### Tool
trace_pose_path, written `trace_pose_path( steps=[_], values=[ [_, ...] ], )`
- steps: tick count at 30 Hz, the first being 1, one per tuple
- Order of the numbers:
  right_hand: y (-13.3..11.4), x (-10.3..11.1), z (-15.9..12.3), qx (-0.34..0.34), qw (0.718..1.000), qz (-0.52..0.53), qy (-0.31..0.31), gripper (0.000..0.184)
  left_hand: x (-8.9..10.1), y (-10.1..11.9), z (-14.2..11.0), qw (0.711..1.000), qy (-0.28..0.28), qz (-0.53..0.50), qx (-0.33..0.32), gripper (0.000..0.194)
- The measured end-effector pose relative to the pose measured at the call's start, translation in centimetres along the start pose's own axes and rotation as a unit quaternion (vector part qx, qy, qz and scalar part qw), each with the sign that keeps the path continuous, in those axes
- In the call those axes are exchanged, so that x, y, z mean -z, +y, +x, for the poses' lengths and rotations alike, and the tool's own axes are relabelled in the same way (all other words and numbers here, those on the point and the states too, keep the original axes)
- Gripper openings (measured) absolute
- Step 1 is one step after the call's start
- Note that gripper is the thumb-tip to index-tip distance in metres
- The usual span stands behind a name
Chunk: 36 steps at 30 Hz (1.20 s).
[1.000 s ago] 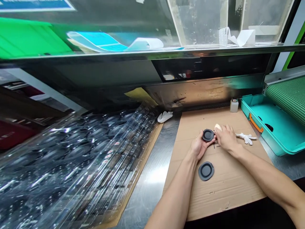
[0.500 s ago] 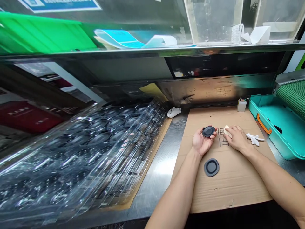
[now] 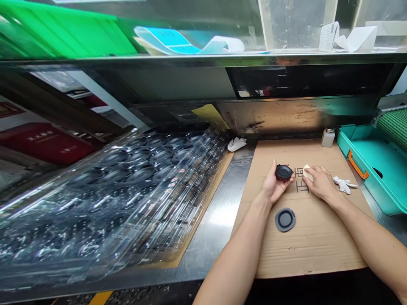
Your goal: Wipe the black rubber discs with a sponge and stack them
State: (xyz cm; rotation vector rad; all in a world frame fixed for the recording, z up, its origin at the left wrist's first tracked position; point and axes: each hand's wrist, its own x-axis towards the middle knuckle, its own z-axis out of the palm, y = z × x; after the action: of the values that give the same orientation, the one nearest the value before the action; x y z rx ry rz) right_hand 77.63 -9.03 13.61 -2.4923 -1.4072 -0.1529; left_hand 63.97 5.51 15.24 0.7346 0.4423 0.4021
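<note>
In my left hand [image 3: 272, 186] lies a small dark oval lid-like part [image 3: 284, 171], tilted, with the thumb at its left edge and the fingers beneath it. My right hand [image 3: 321, 181] is closed on a small cream-coloured pad [image 3: 307, 172], held low over the printed cardboard sheet [image 3: 305, 250]. A second part, a grey round lid-like piece with a recessed ring [image 3: 285, 220], lies flat on the cardboard below my left hand. White gloves [image 3: 345, 185] lie crumpled just right of my right hand.
Clear plastic trays holding dark parts [image 3: 127, 178] are stacked at the left. A teal bin with an orange handle [image 3: 391, 199] and a small bottle [image 3: 327, 138] stand at the right. White crumpled material [image 3: 237, 144] lies behind. A metal shelf [image 3: 197, 59] crosses above.
The part in my left hand has tilted and shows its face differently, with my thumb now raised beside it. My right hand keeps the pad. The whole view has shifted slightly.
</note>
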Motion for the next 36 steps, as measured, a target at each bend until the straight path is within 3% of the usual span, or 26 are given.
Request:
trace_pose_path(
  steps=[2, 4, 6, 7, 9, 12, 20, 30, 33, 36],
  values=[
    [0.0, 0.0, 0.0, 0.000, 1.000, -0.003, -0.002, 0.036, 0.4, -0.7, 0.3, 0.971, 0.043, 0.177, -0.154, 0.057],
    [0.0, 0.0, 0.0, 0.000, 1.000, -0.003, -0.002, 0.036, 0.9, -1.2, 0.6, 0.887, 0.084, 0.351, -0.289, 0.073],
    [0.0, 0.1, 0.0, 0.001, 1.000, -0.002, -0.002, 0.036, 1.5, -1.6, 0.8, 0.805, 0.101, 0.457, -0.364, 0.087],
    [0.0, 0.1, -0.1, 0.002, 1.000, -0.002, -0.003, 0.036, 1.7, -1.8, 0.9, 0.780, 0.105, 0.481, -0.385, 0.092],
    [-0.1, 0.1, -0.1, 0.004, 1.000, -0.001, -0.004, 0.036, 1.8, -1.9, 1.0, 0.758, 0.109, 0.497, -0.408, 0.100],
    [-0.1, 0.1, 0.0, 0.005, 1.000, -0.003, -0.005, 0.036, 1.6, -1.8, 0.8, 0.758, 0.113, 0.494, -0.411, 0.103],
    [-0.2, 0.2, -0.1, 0.002, 1.000, -0.006, -0.017, 0.037, 0.0, -1.5, -0.5, 0.818, 0.112, 0.438, -0.357, 0.087],
    [-0.1, 0.1, 0.0, 0.002, 1.000, -0.002, -0.012, 0.036, 0.6, -1.8, -0.3, 0.758, 0.099, 0.515, -0.388, 0.083],
    [-0.1, 0.1, 0.0, 0.003, 1.000, -0.003, -0.008, 0.036, 0.4, -1.7, -0.3, 0.768, 0.098, 0.506, -0.381, 0.081],
    [0.0, 0.1, 0.0, 0.006, 1.000, -0.002, -0.007, 0.036, 0.1, -1.6, -0.6, 0.799, 0.098, 0.472, -0.358, 0.077]
  ],
)
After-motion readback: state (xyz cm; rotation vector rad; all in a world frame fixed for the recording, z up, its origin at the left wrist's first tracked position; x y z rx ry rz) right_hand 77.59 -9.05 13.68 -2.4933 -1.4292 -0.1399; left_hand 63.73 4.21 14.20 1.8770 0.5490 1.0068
